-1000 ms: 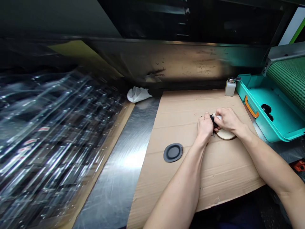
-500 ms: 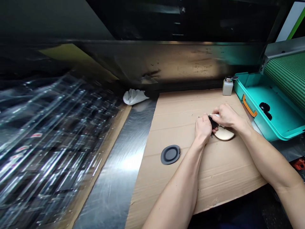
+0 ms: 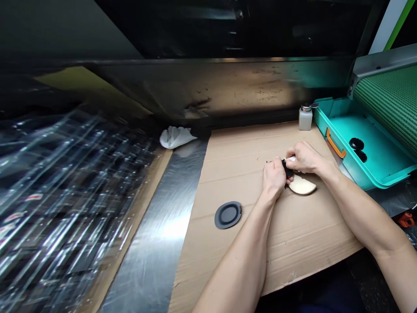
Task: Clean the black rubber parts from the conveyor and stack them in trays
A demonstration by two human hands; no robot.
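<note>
My left hand (image 3: 274, 177) is closed round a small black part (image 3: 288, 168), most of which my fingers hide. Against that part my right hand (image 3: 303, 156) presses a piece of white cloth (image 3: 291, 159), pinched between thumb and fingers. Just below both hands a cream-coloured round pad (image 3: 302, 185) lies on the cardboard, partly covered by my left fingers. A dark grey oval disc with a raised ring (image 3: 228, 214) lies flat to the left of my left forearm.
Cardboard (image 3: 234, 156) covers the metal bench (image 3: 156, 234). A pump bottle (image 3: 305, 118) stands at the back beside a teal tray (image 3: 374, 182) holding black round parts (image 3: 356, 144). Crumpled white cloth (image 3: 177, 137) lies back left, near plastic-wrapped stacks (image 3: 71, 200). A green conveyor (image 3: 391, 95) is far right.
The whole view has shifted slightly, so things sit a little further left. Both hands keep their hold on the black part and the cloth, with only small finger movement.
</note>
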